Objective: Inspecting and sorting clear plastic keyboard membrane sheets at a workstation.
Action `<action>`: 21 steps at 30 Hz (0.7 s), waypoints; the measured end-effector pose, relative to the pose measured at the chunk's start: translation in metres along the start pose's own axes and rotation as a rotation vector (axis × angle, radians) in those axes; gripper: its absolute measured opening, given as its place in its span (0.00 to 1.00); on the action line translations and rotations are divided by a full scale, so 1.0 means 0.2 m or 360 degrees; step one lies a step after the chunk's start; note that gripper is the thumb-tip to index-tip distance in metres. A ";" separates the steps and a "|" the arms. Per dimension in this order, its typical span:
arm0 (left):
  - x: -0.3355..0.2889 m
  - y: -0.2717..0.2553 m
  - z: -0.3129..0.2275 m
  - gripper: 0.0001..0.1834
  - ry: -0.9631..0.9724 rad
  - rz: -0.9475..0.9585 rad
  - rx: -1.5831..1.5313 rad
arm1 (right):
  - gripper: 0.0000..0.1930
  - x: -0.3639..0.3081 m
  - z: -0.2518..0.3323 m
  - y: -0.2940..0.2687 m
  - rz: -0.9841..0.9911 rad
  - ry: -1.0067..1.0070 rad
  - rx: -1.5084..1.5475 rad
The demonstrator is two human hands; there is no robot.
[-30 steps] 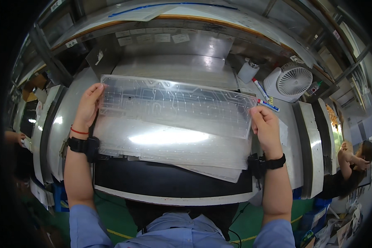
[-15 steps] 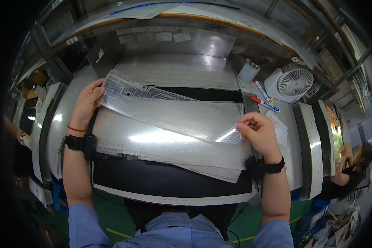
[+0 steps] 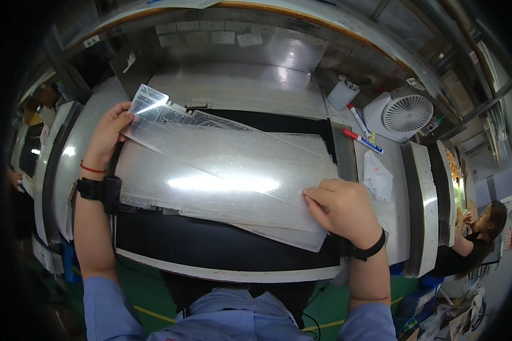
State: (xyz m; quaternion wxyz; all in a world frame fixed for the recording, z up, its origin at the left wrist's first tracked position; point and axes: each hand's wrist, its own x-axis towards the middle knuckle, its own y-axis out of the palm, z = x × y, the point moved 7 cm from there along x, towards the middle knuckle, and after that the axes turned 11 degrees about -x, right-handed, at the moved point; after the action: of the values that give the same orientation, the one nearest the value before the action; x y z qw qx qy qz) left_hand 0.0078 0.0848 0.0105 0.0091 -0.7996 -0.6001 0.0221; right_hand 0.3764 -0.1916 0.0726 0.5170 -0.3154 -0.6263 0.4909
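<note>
A long, thin, translucent plastic sheet (image 3: 182,128) printed with a fine grid lies slanted, its left end raised. My left hand (image 3: 109,131) pinches that left end between thumb and fingers. At the sheet's right end, my right hand (image 3: 348,207) is closed in a pinch along the edge, its fingertips low over the sheets below. Beneath lies a loose stack of similar clear sheets (image 3: 139,176), a few of them skewed toward me at the lower right. Bright glare across the middle hides part of the surfaces. The stack rests on a black mat (image 3: 182,236).
On the right stand a white fan (image 3: 407,115), a pale bottle (image 3: 343,94), two red-capped markers (image 3: 363,141) and a crumpled white paper (image 3: 377,175). A metal panel (image 3: 290,54) rises behind the worktop. Another person (image 3: 475,238) works at the far right.
My right hand has moved left and down with the sheet's right end, lowering it onto the stack. My left hand has shifted slightly left, still gripping its end.
</note>
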 end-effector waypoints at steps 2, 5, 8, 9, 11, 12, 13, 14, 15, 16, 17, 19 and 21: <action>0.00 0.00 0.00 0.16 0.0009 0.0003 0.0003 | 0.03 0.00 0.00 0.00 0.0078 -0.0012 -0.0036; 0.00 0.01 0.00 0.15 -0.0002 0.0016 0.0005 | 0.04 0.00 0.00 0.01 0.0042 0.0007 -0.0078; -0.01 0.01 -0.01 0.15 -0.0011 -0.0014 0.0030 | 0.04 -0.01 0.00 0.02 0.0090 0.0004 -0.0079; -0.01 0.01 -0.01 0.15 -0.0008 -0.0006 0.0013 | 0.04 -0.01 0.00 0.02 0.0130 -0.0007 -0.0075; -0.01 0.01 -0.01 0.15 -0.0002 0.0010 -0.0020 | 0.04 -0.01 0.00 0.01 0.0089 0.0011 -0.0067; -0.01 0.01 -0.01 0.15 -0.0006 0.0005 -0.0016 | 0.04 -0.01 0.00 0.00 0.0069 0.0021 -0.0064; -0.01 0.01 -0.01 0.15 -0.0010 0.0000 -0.0011 | 0.04 -0.01 0.00 0.01 0.0060 0.0025 -0.0057; -0.01 0.01 -0.01 0.16 -0.0013 -0.0005 -0.0006 | 0.04 -0.01 0.00 0.01 0.0050 0.0028 -0.0049; -0.01 0.02 -0.01 0.16 -0.0007 -0.0006 -0.0002 | 0.04 -0.01 0.00 0.01 0.0040 0.0030 -0.0042; -0.01 0.02 -0.01 0.15 -0.0001 -0.0006 0.0001 | 0.04 -0.01 0.00 0.01 0.0059 0.0025 -0.0038; -0.01 0.02 -0.02 0.15 0.0006 -0.0006 0.0005 | 0.04 -0.01 0.00 0.01 0.0077 0.0021 -0.0033; -0.02 0.02 -0.02 0.15 -0.0002 -0.0009 0.0011 | 0.04 -0.02 -0.01 0.01 0.0075 0.0030 -0.0042; -0.02 0.02 -0.02 0.15 -0.0007 -0.0007 0.0015 | 0.04 -0.01 -0.01 0.01 0.0039 0.0053 -0.0071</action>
State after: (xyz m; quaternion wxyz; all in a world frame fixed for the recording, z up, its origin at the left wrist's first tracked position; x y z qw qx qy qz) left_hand 0.0113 0.0806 0.0143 0.0116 -0.7981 -0.6018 0.0267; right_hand 0.3784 -0.1926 0.0689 0.5141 -0.3427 -0.6245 0.4778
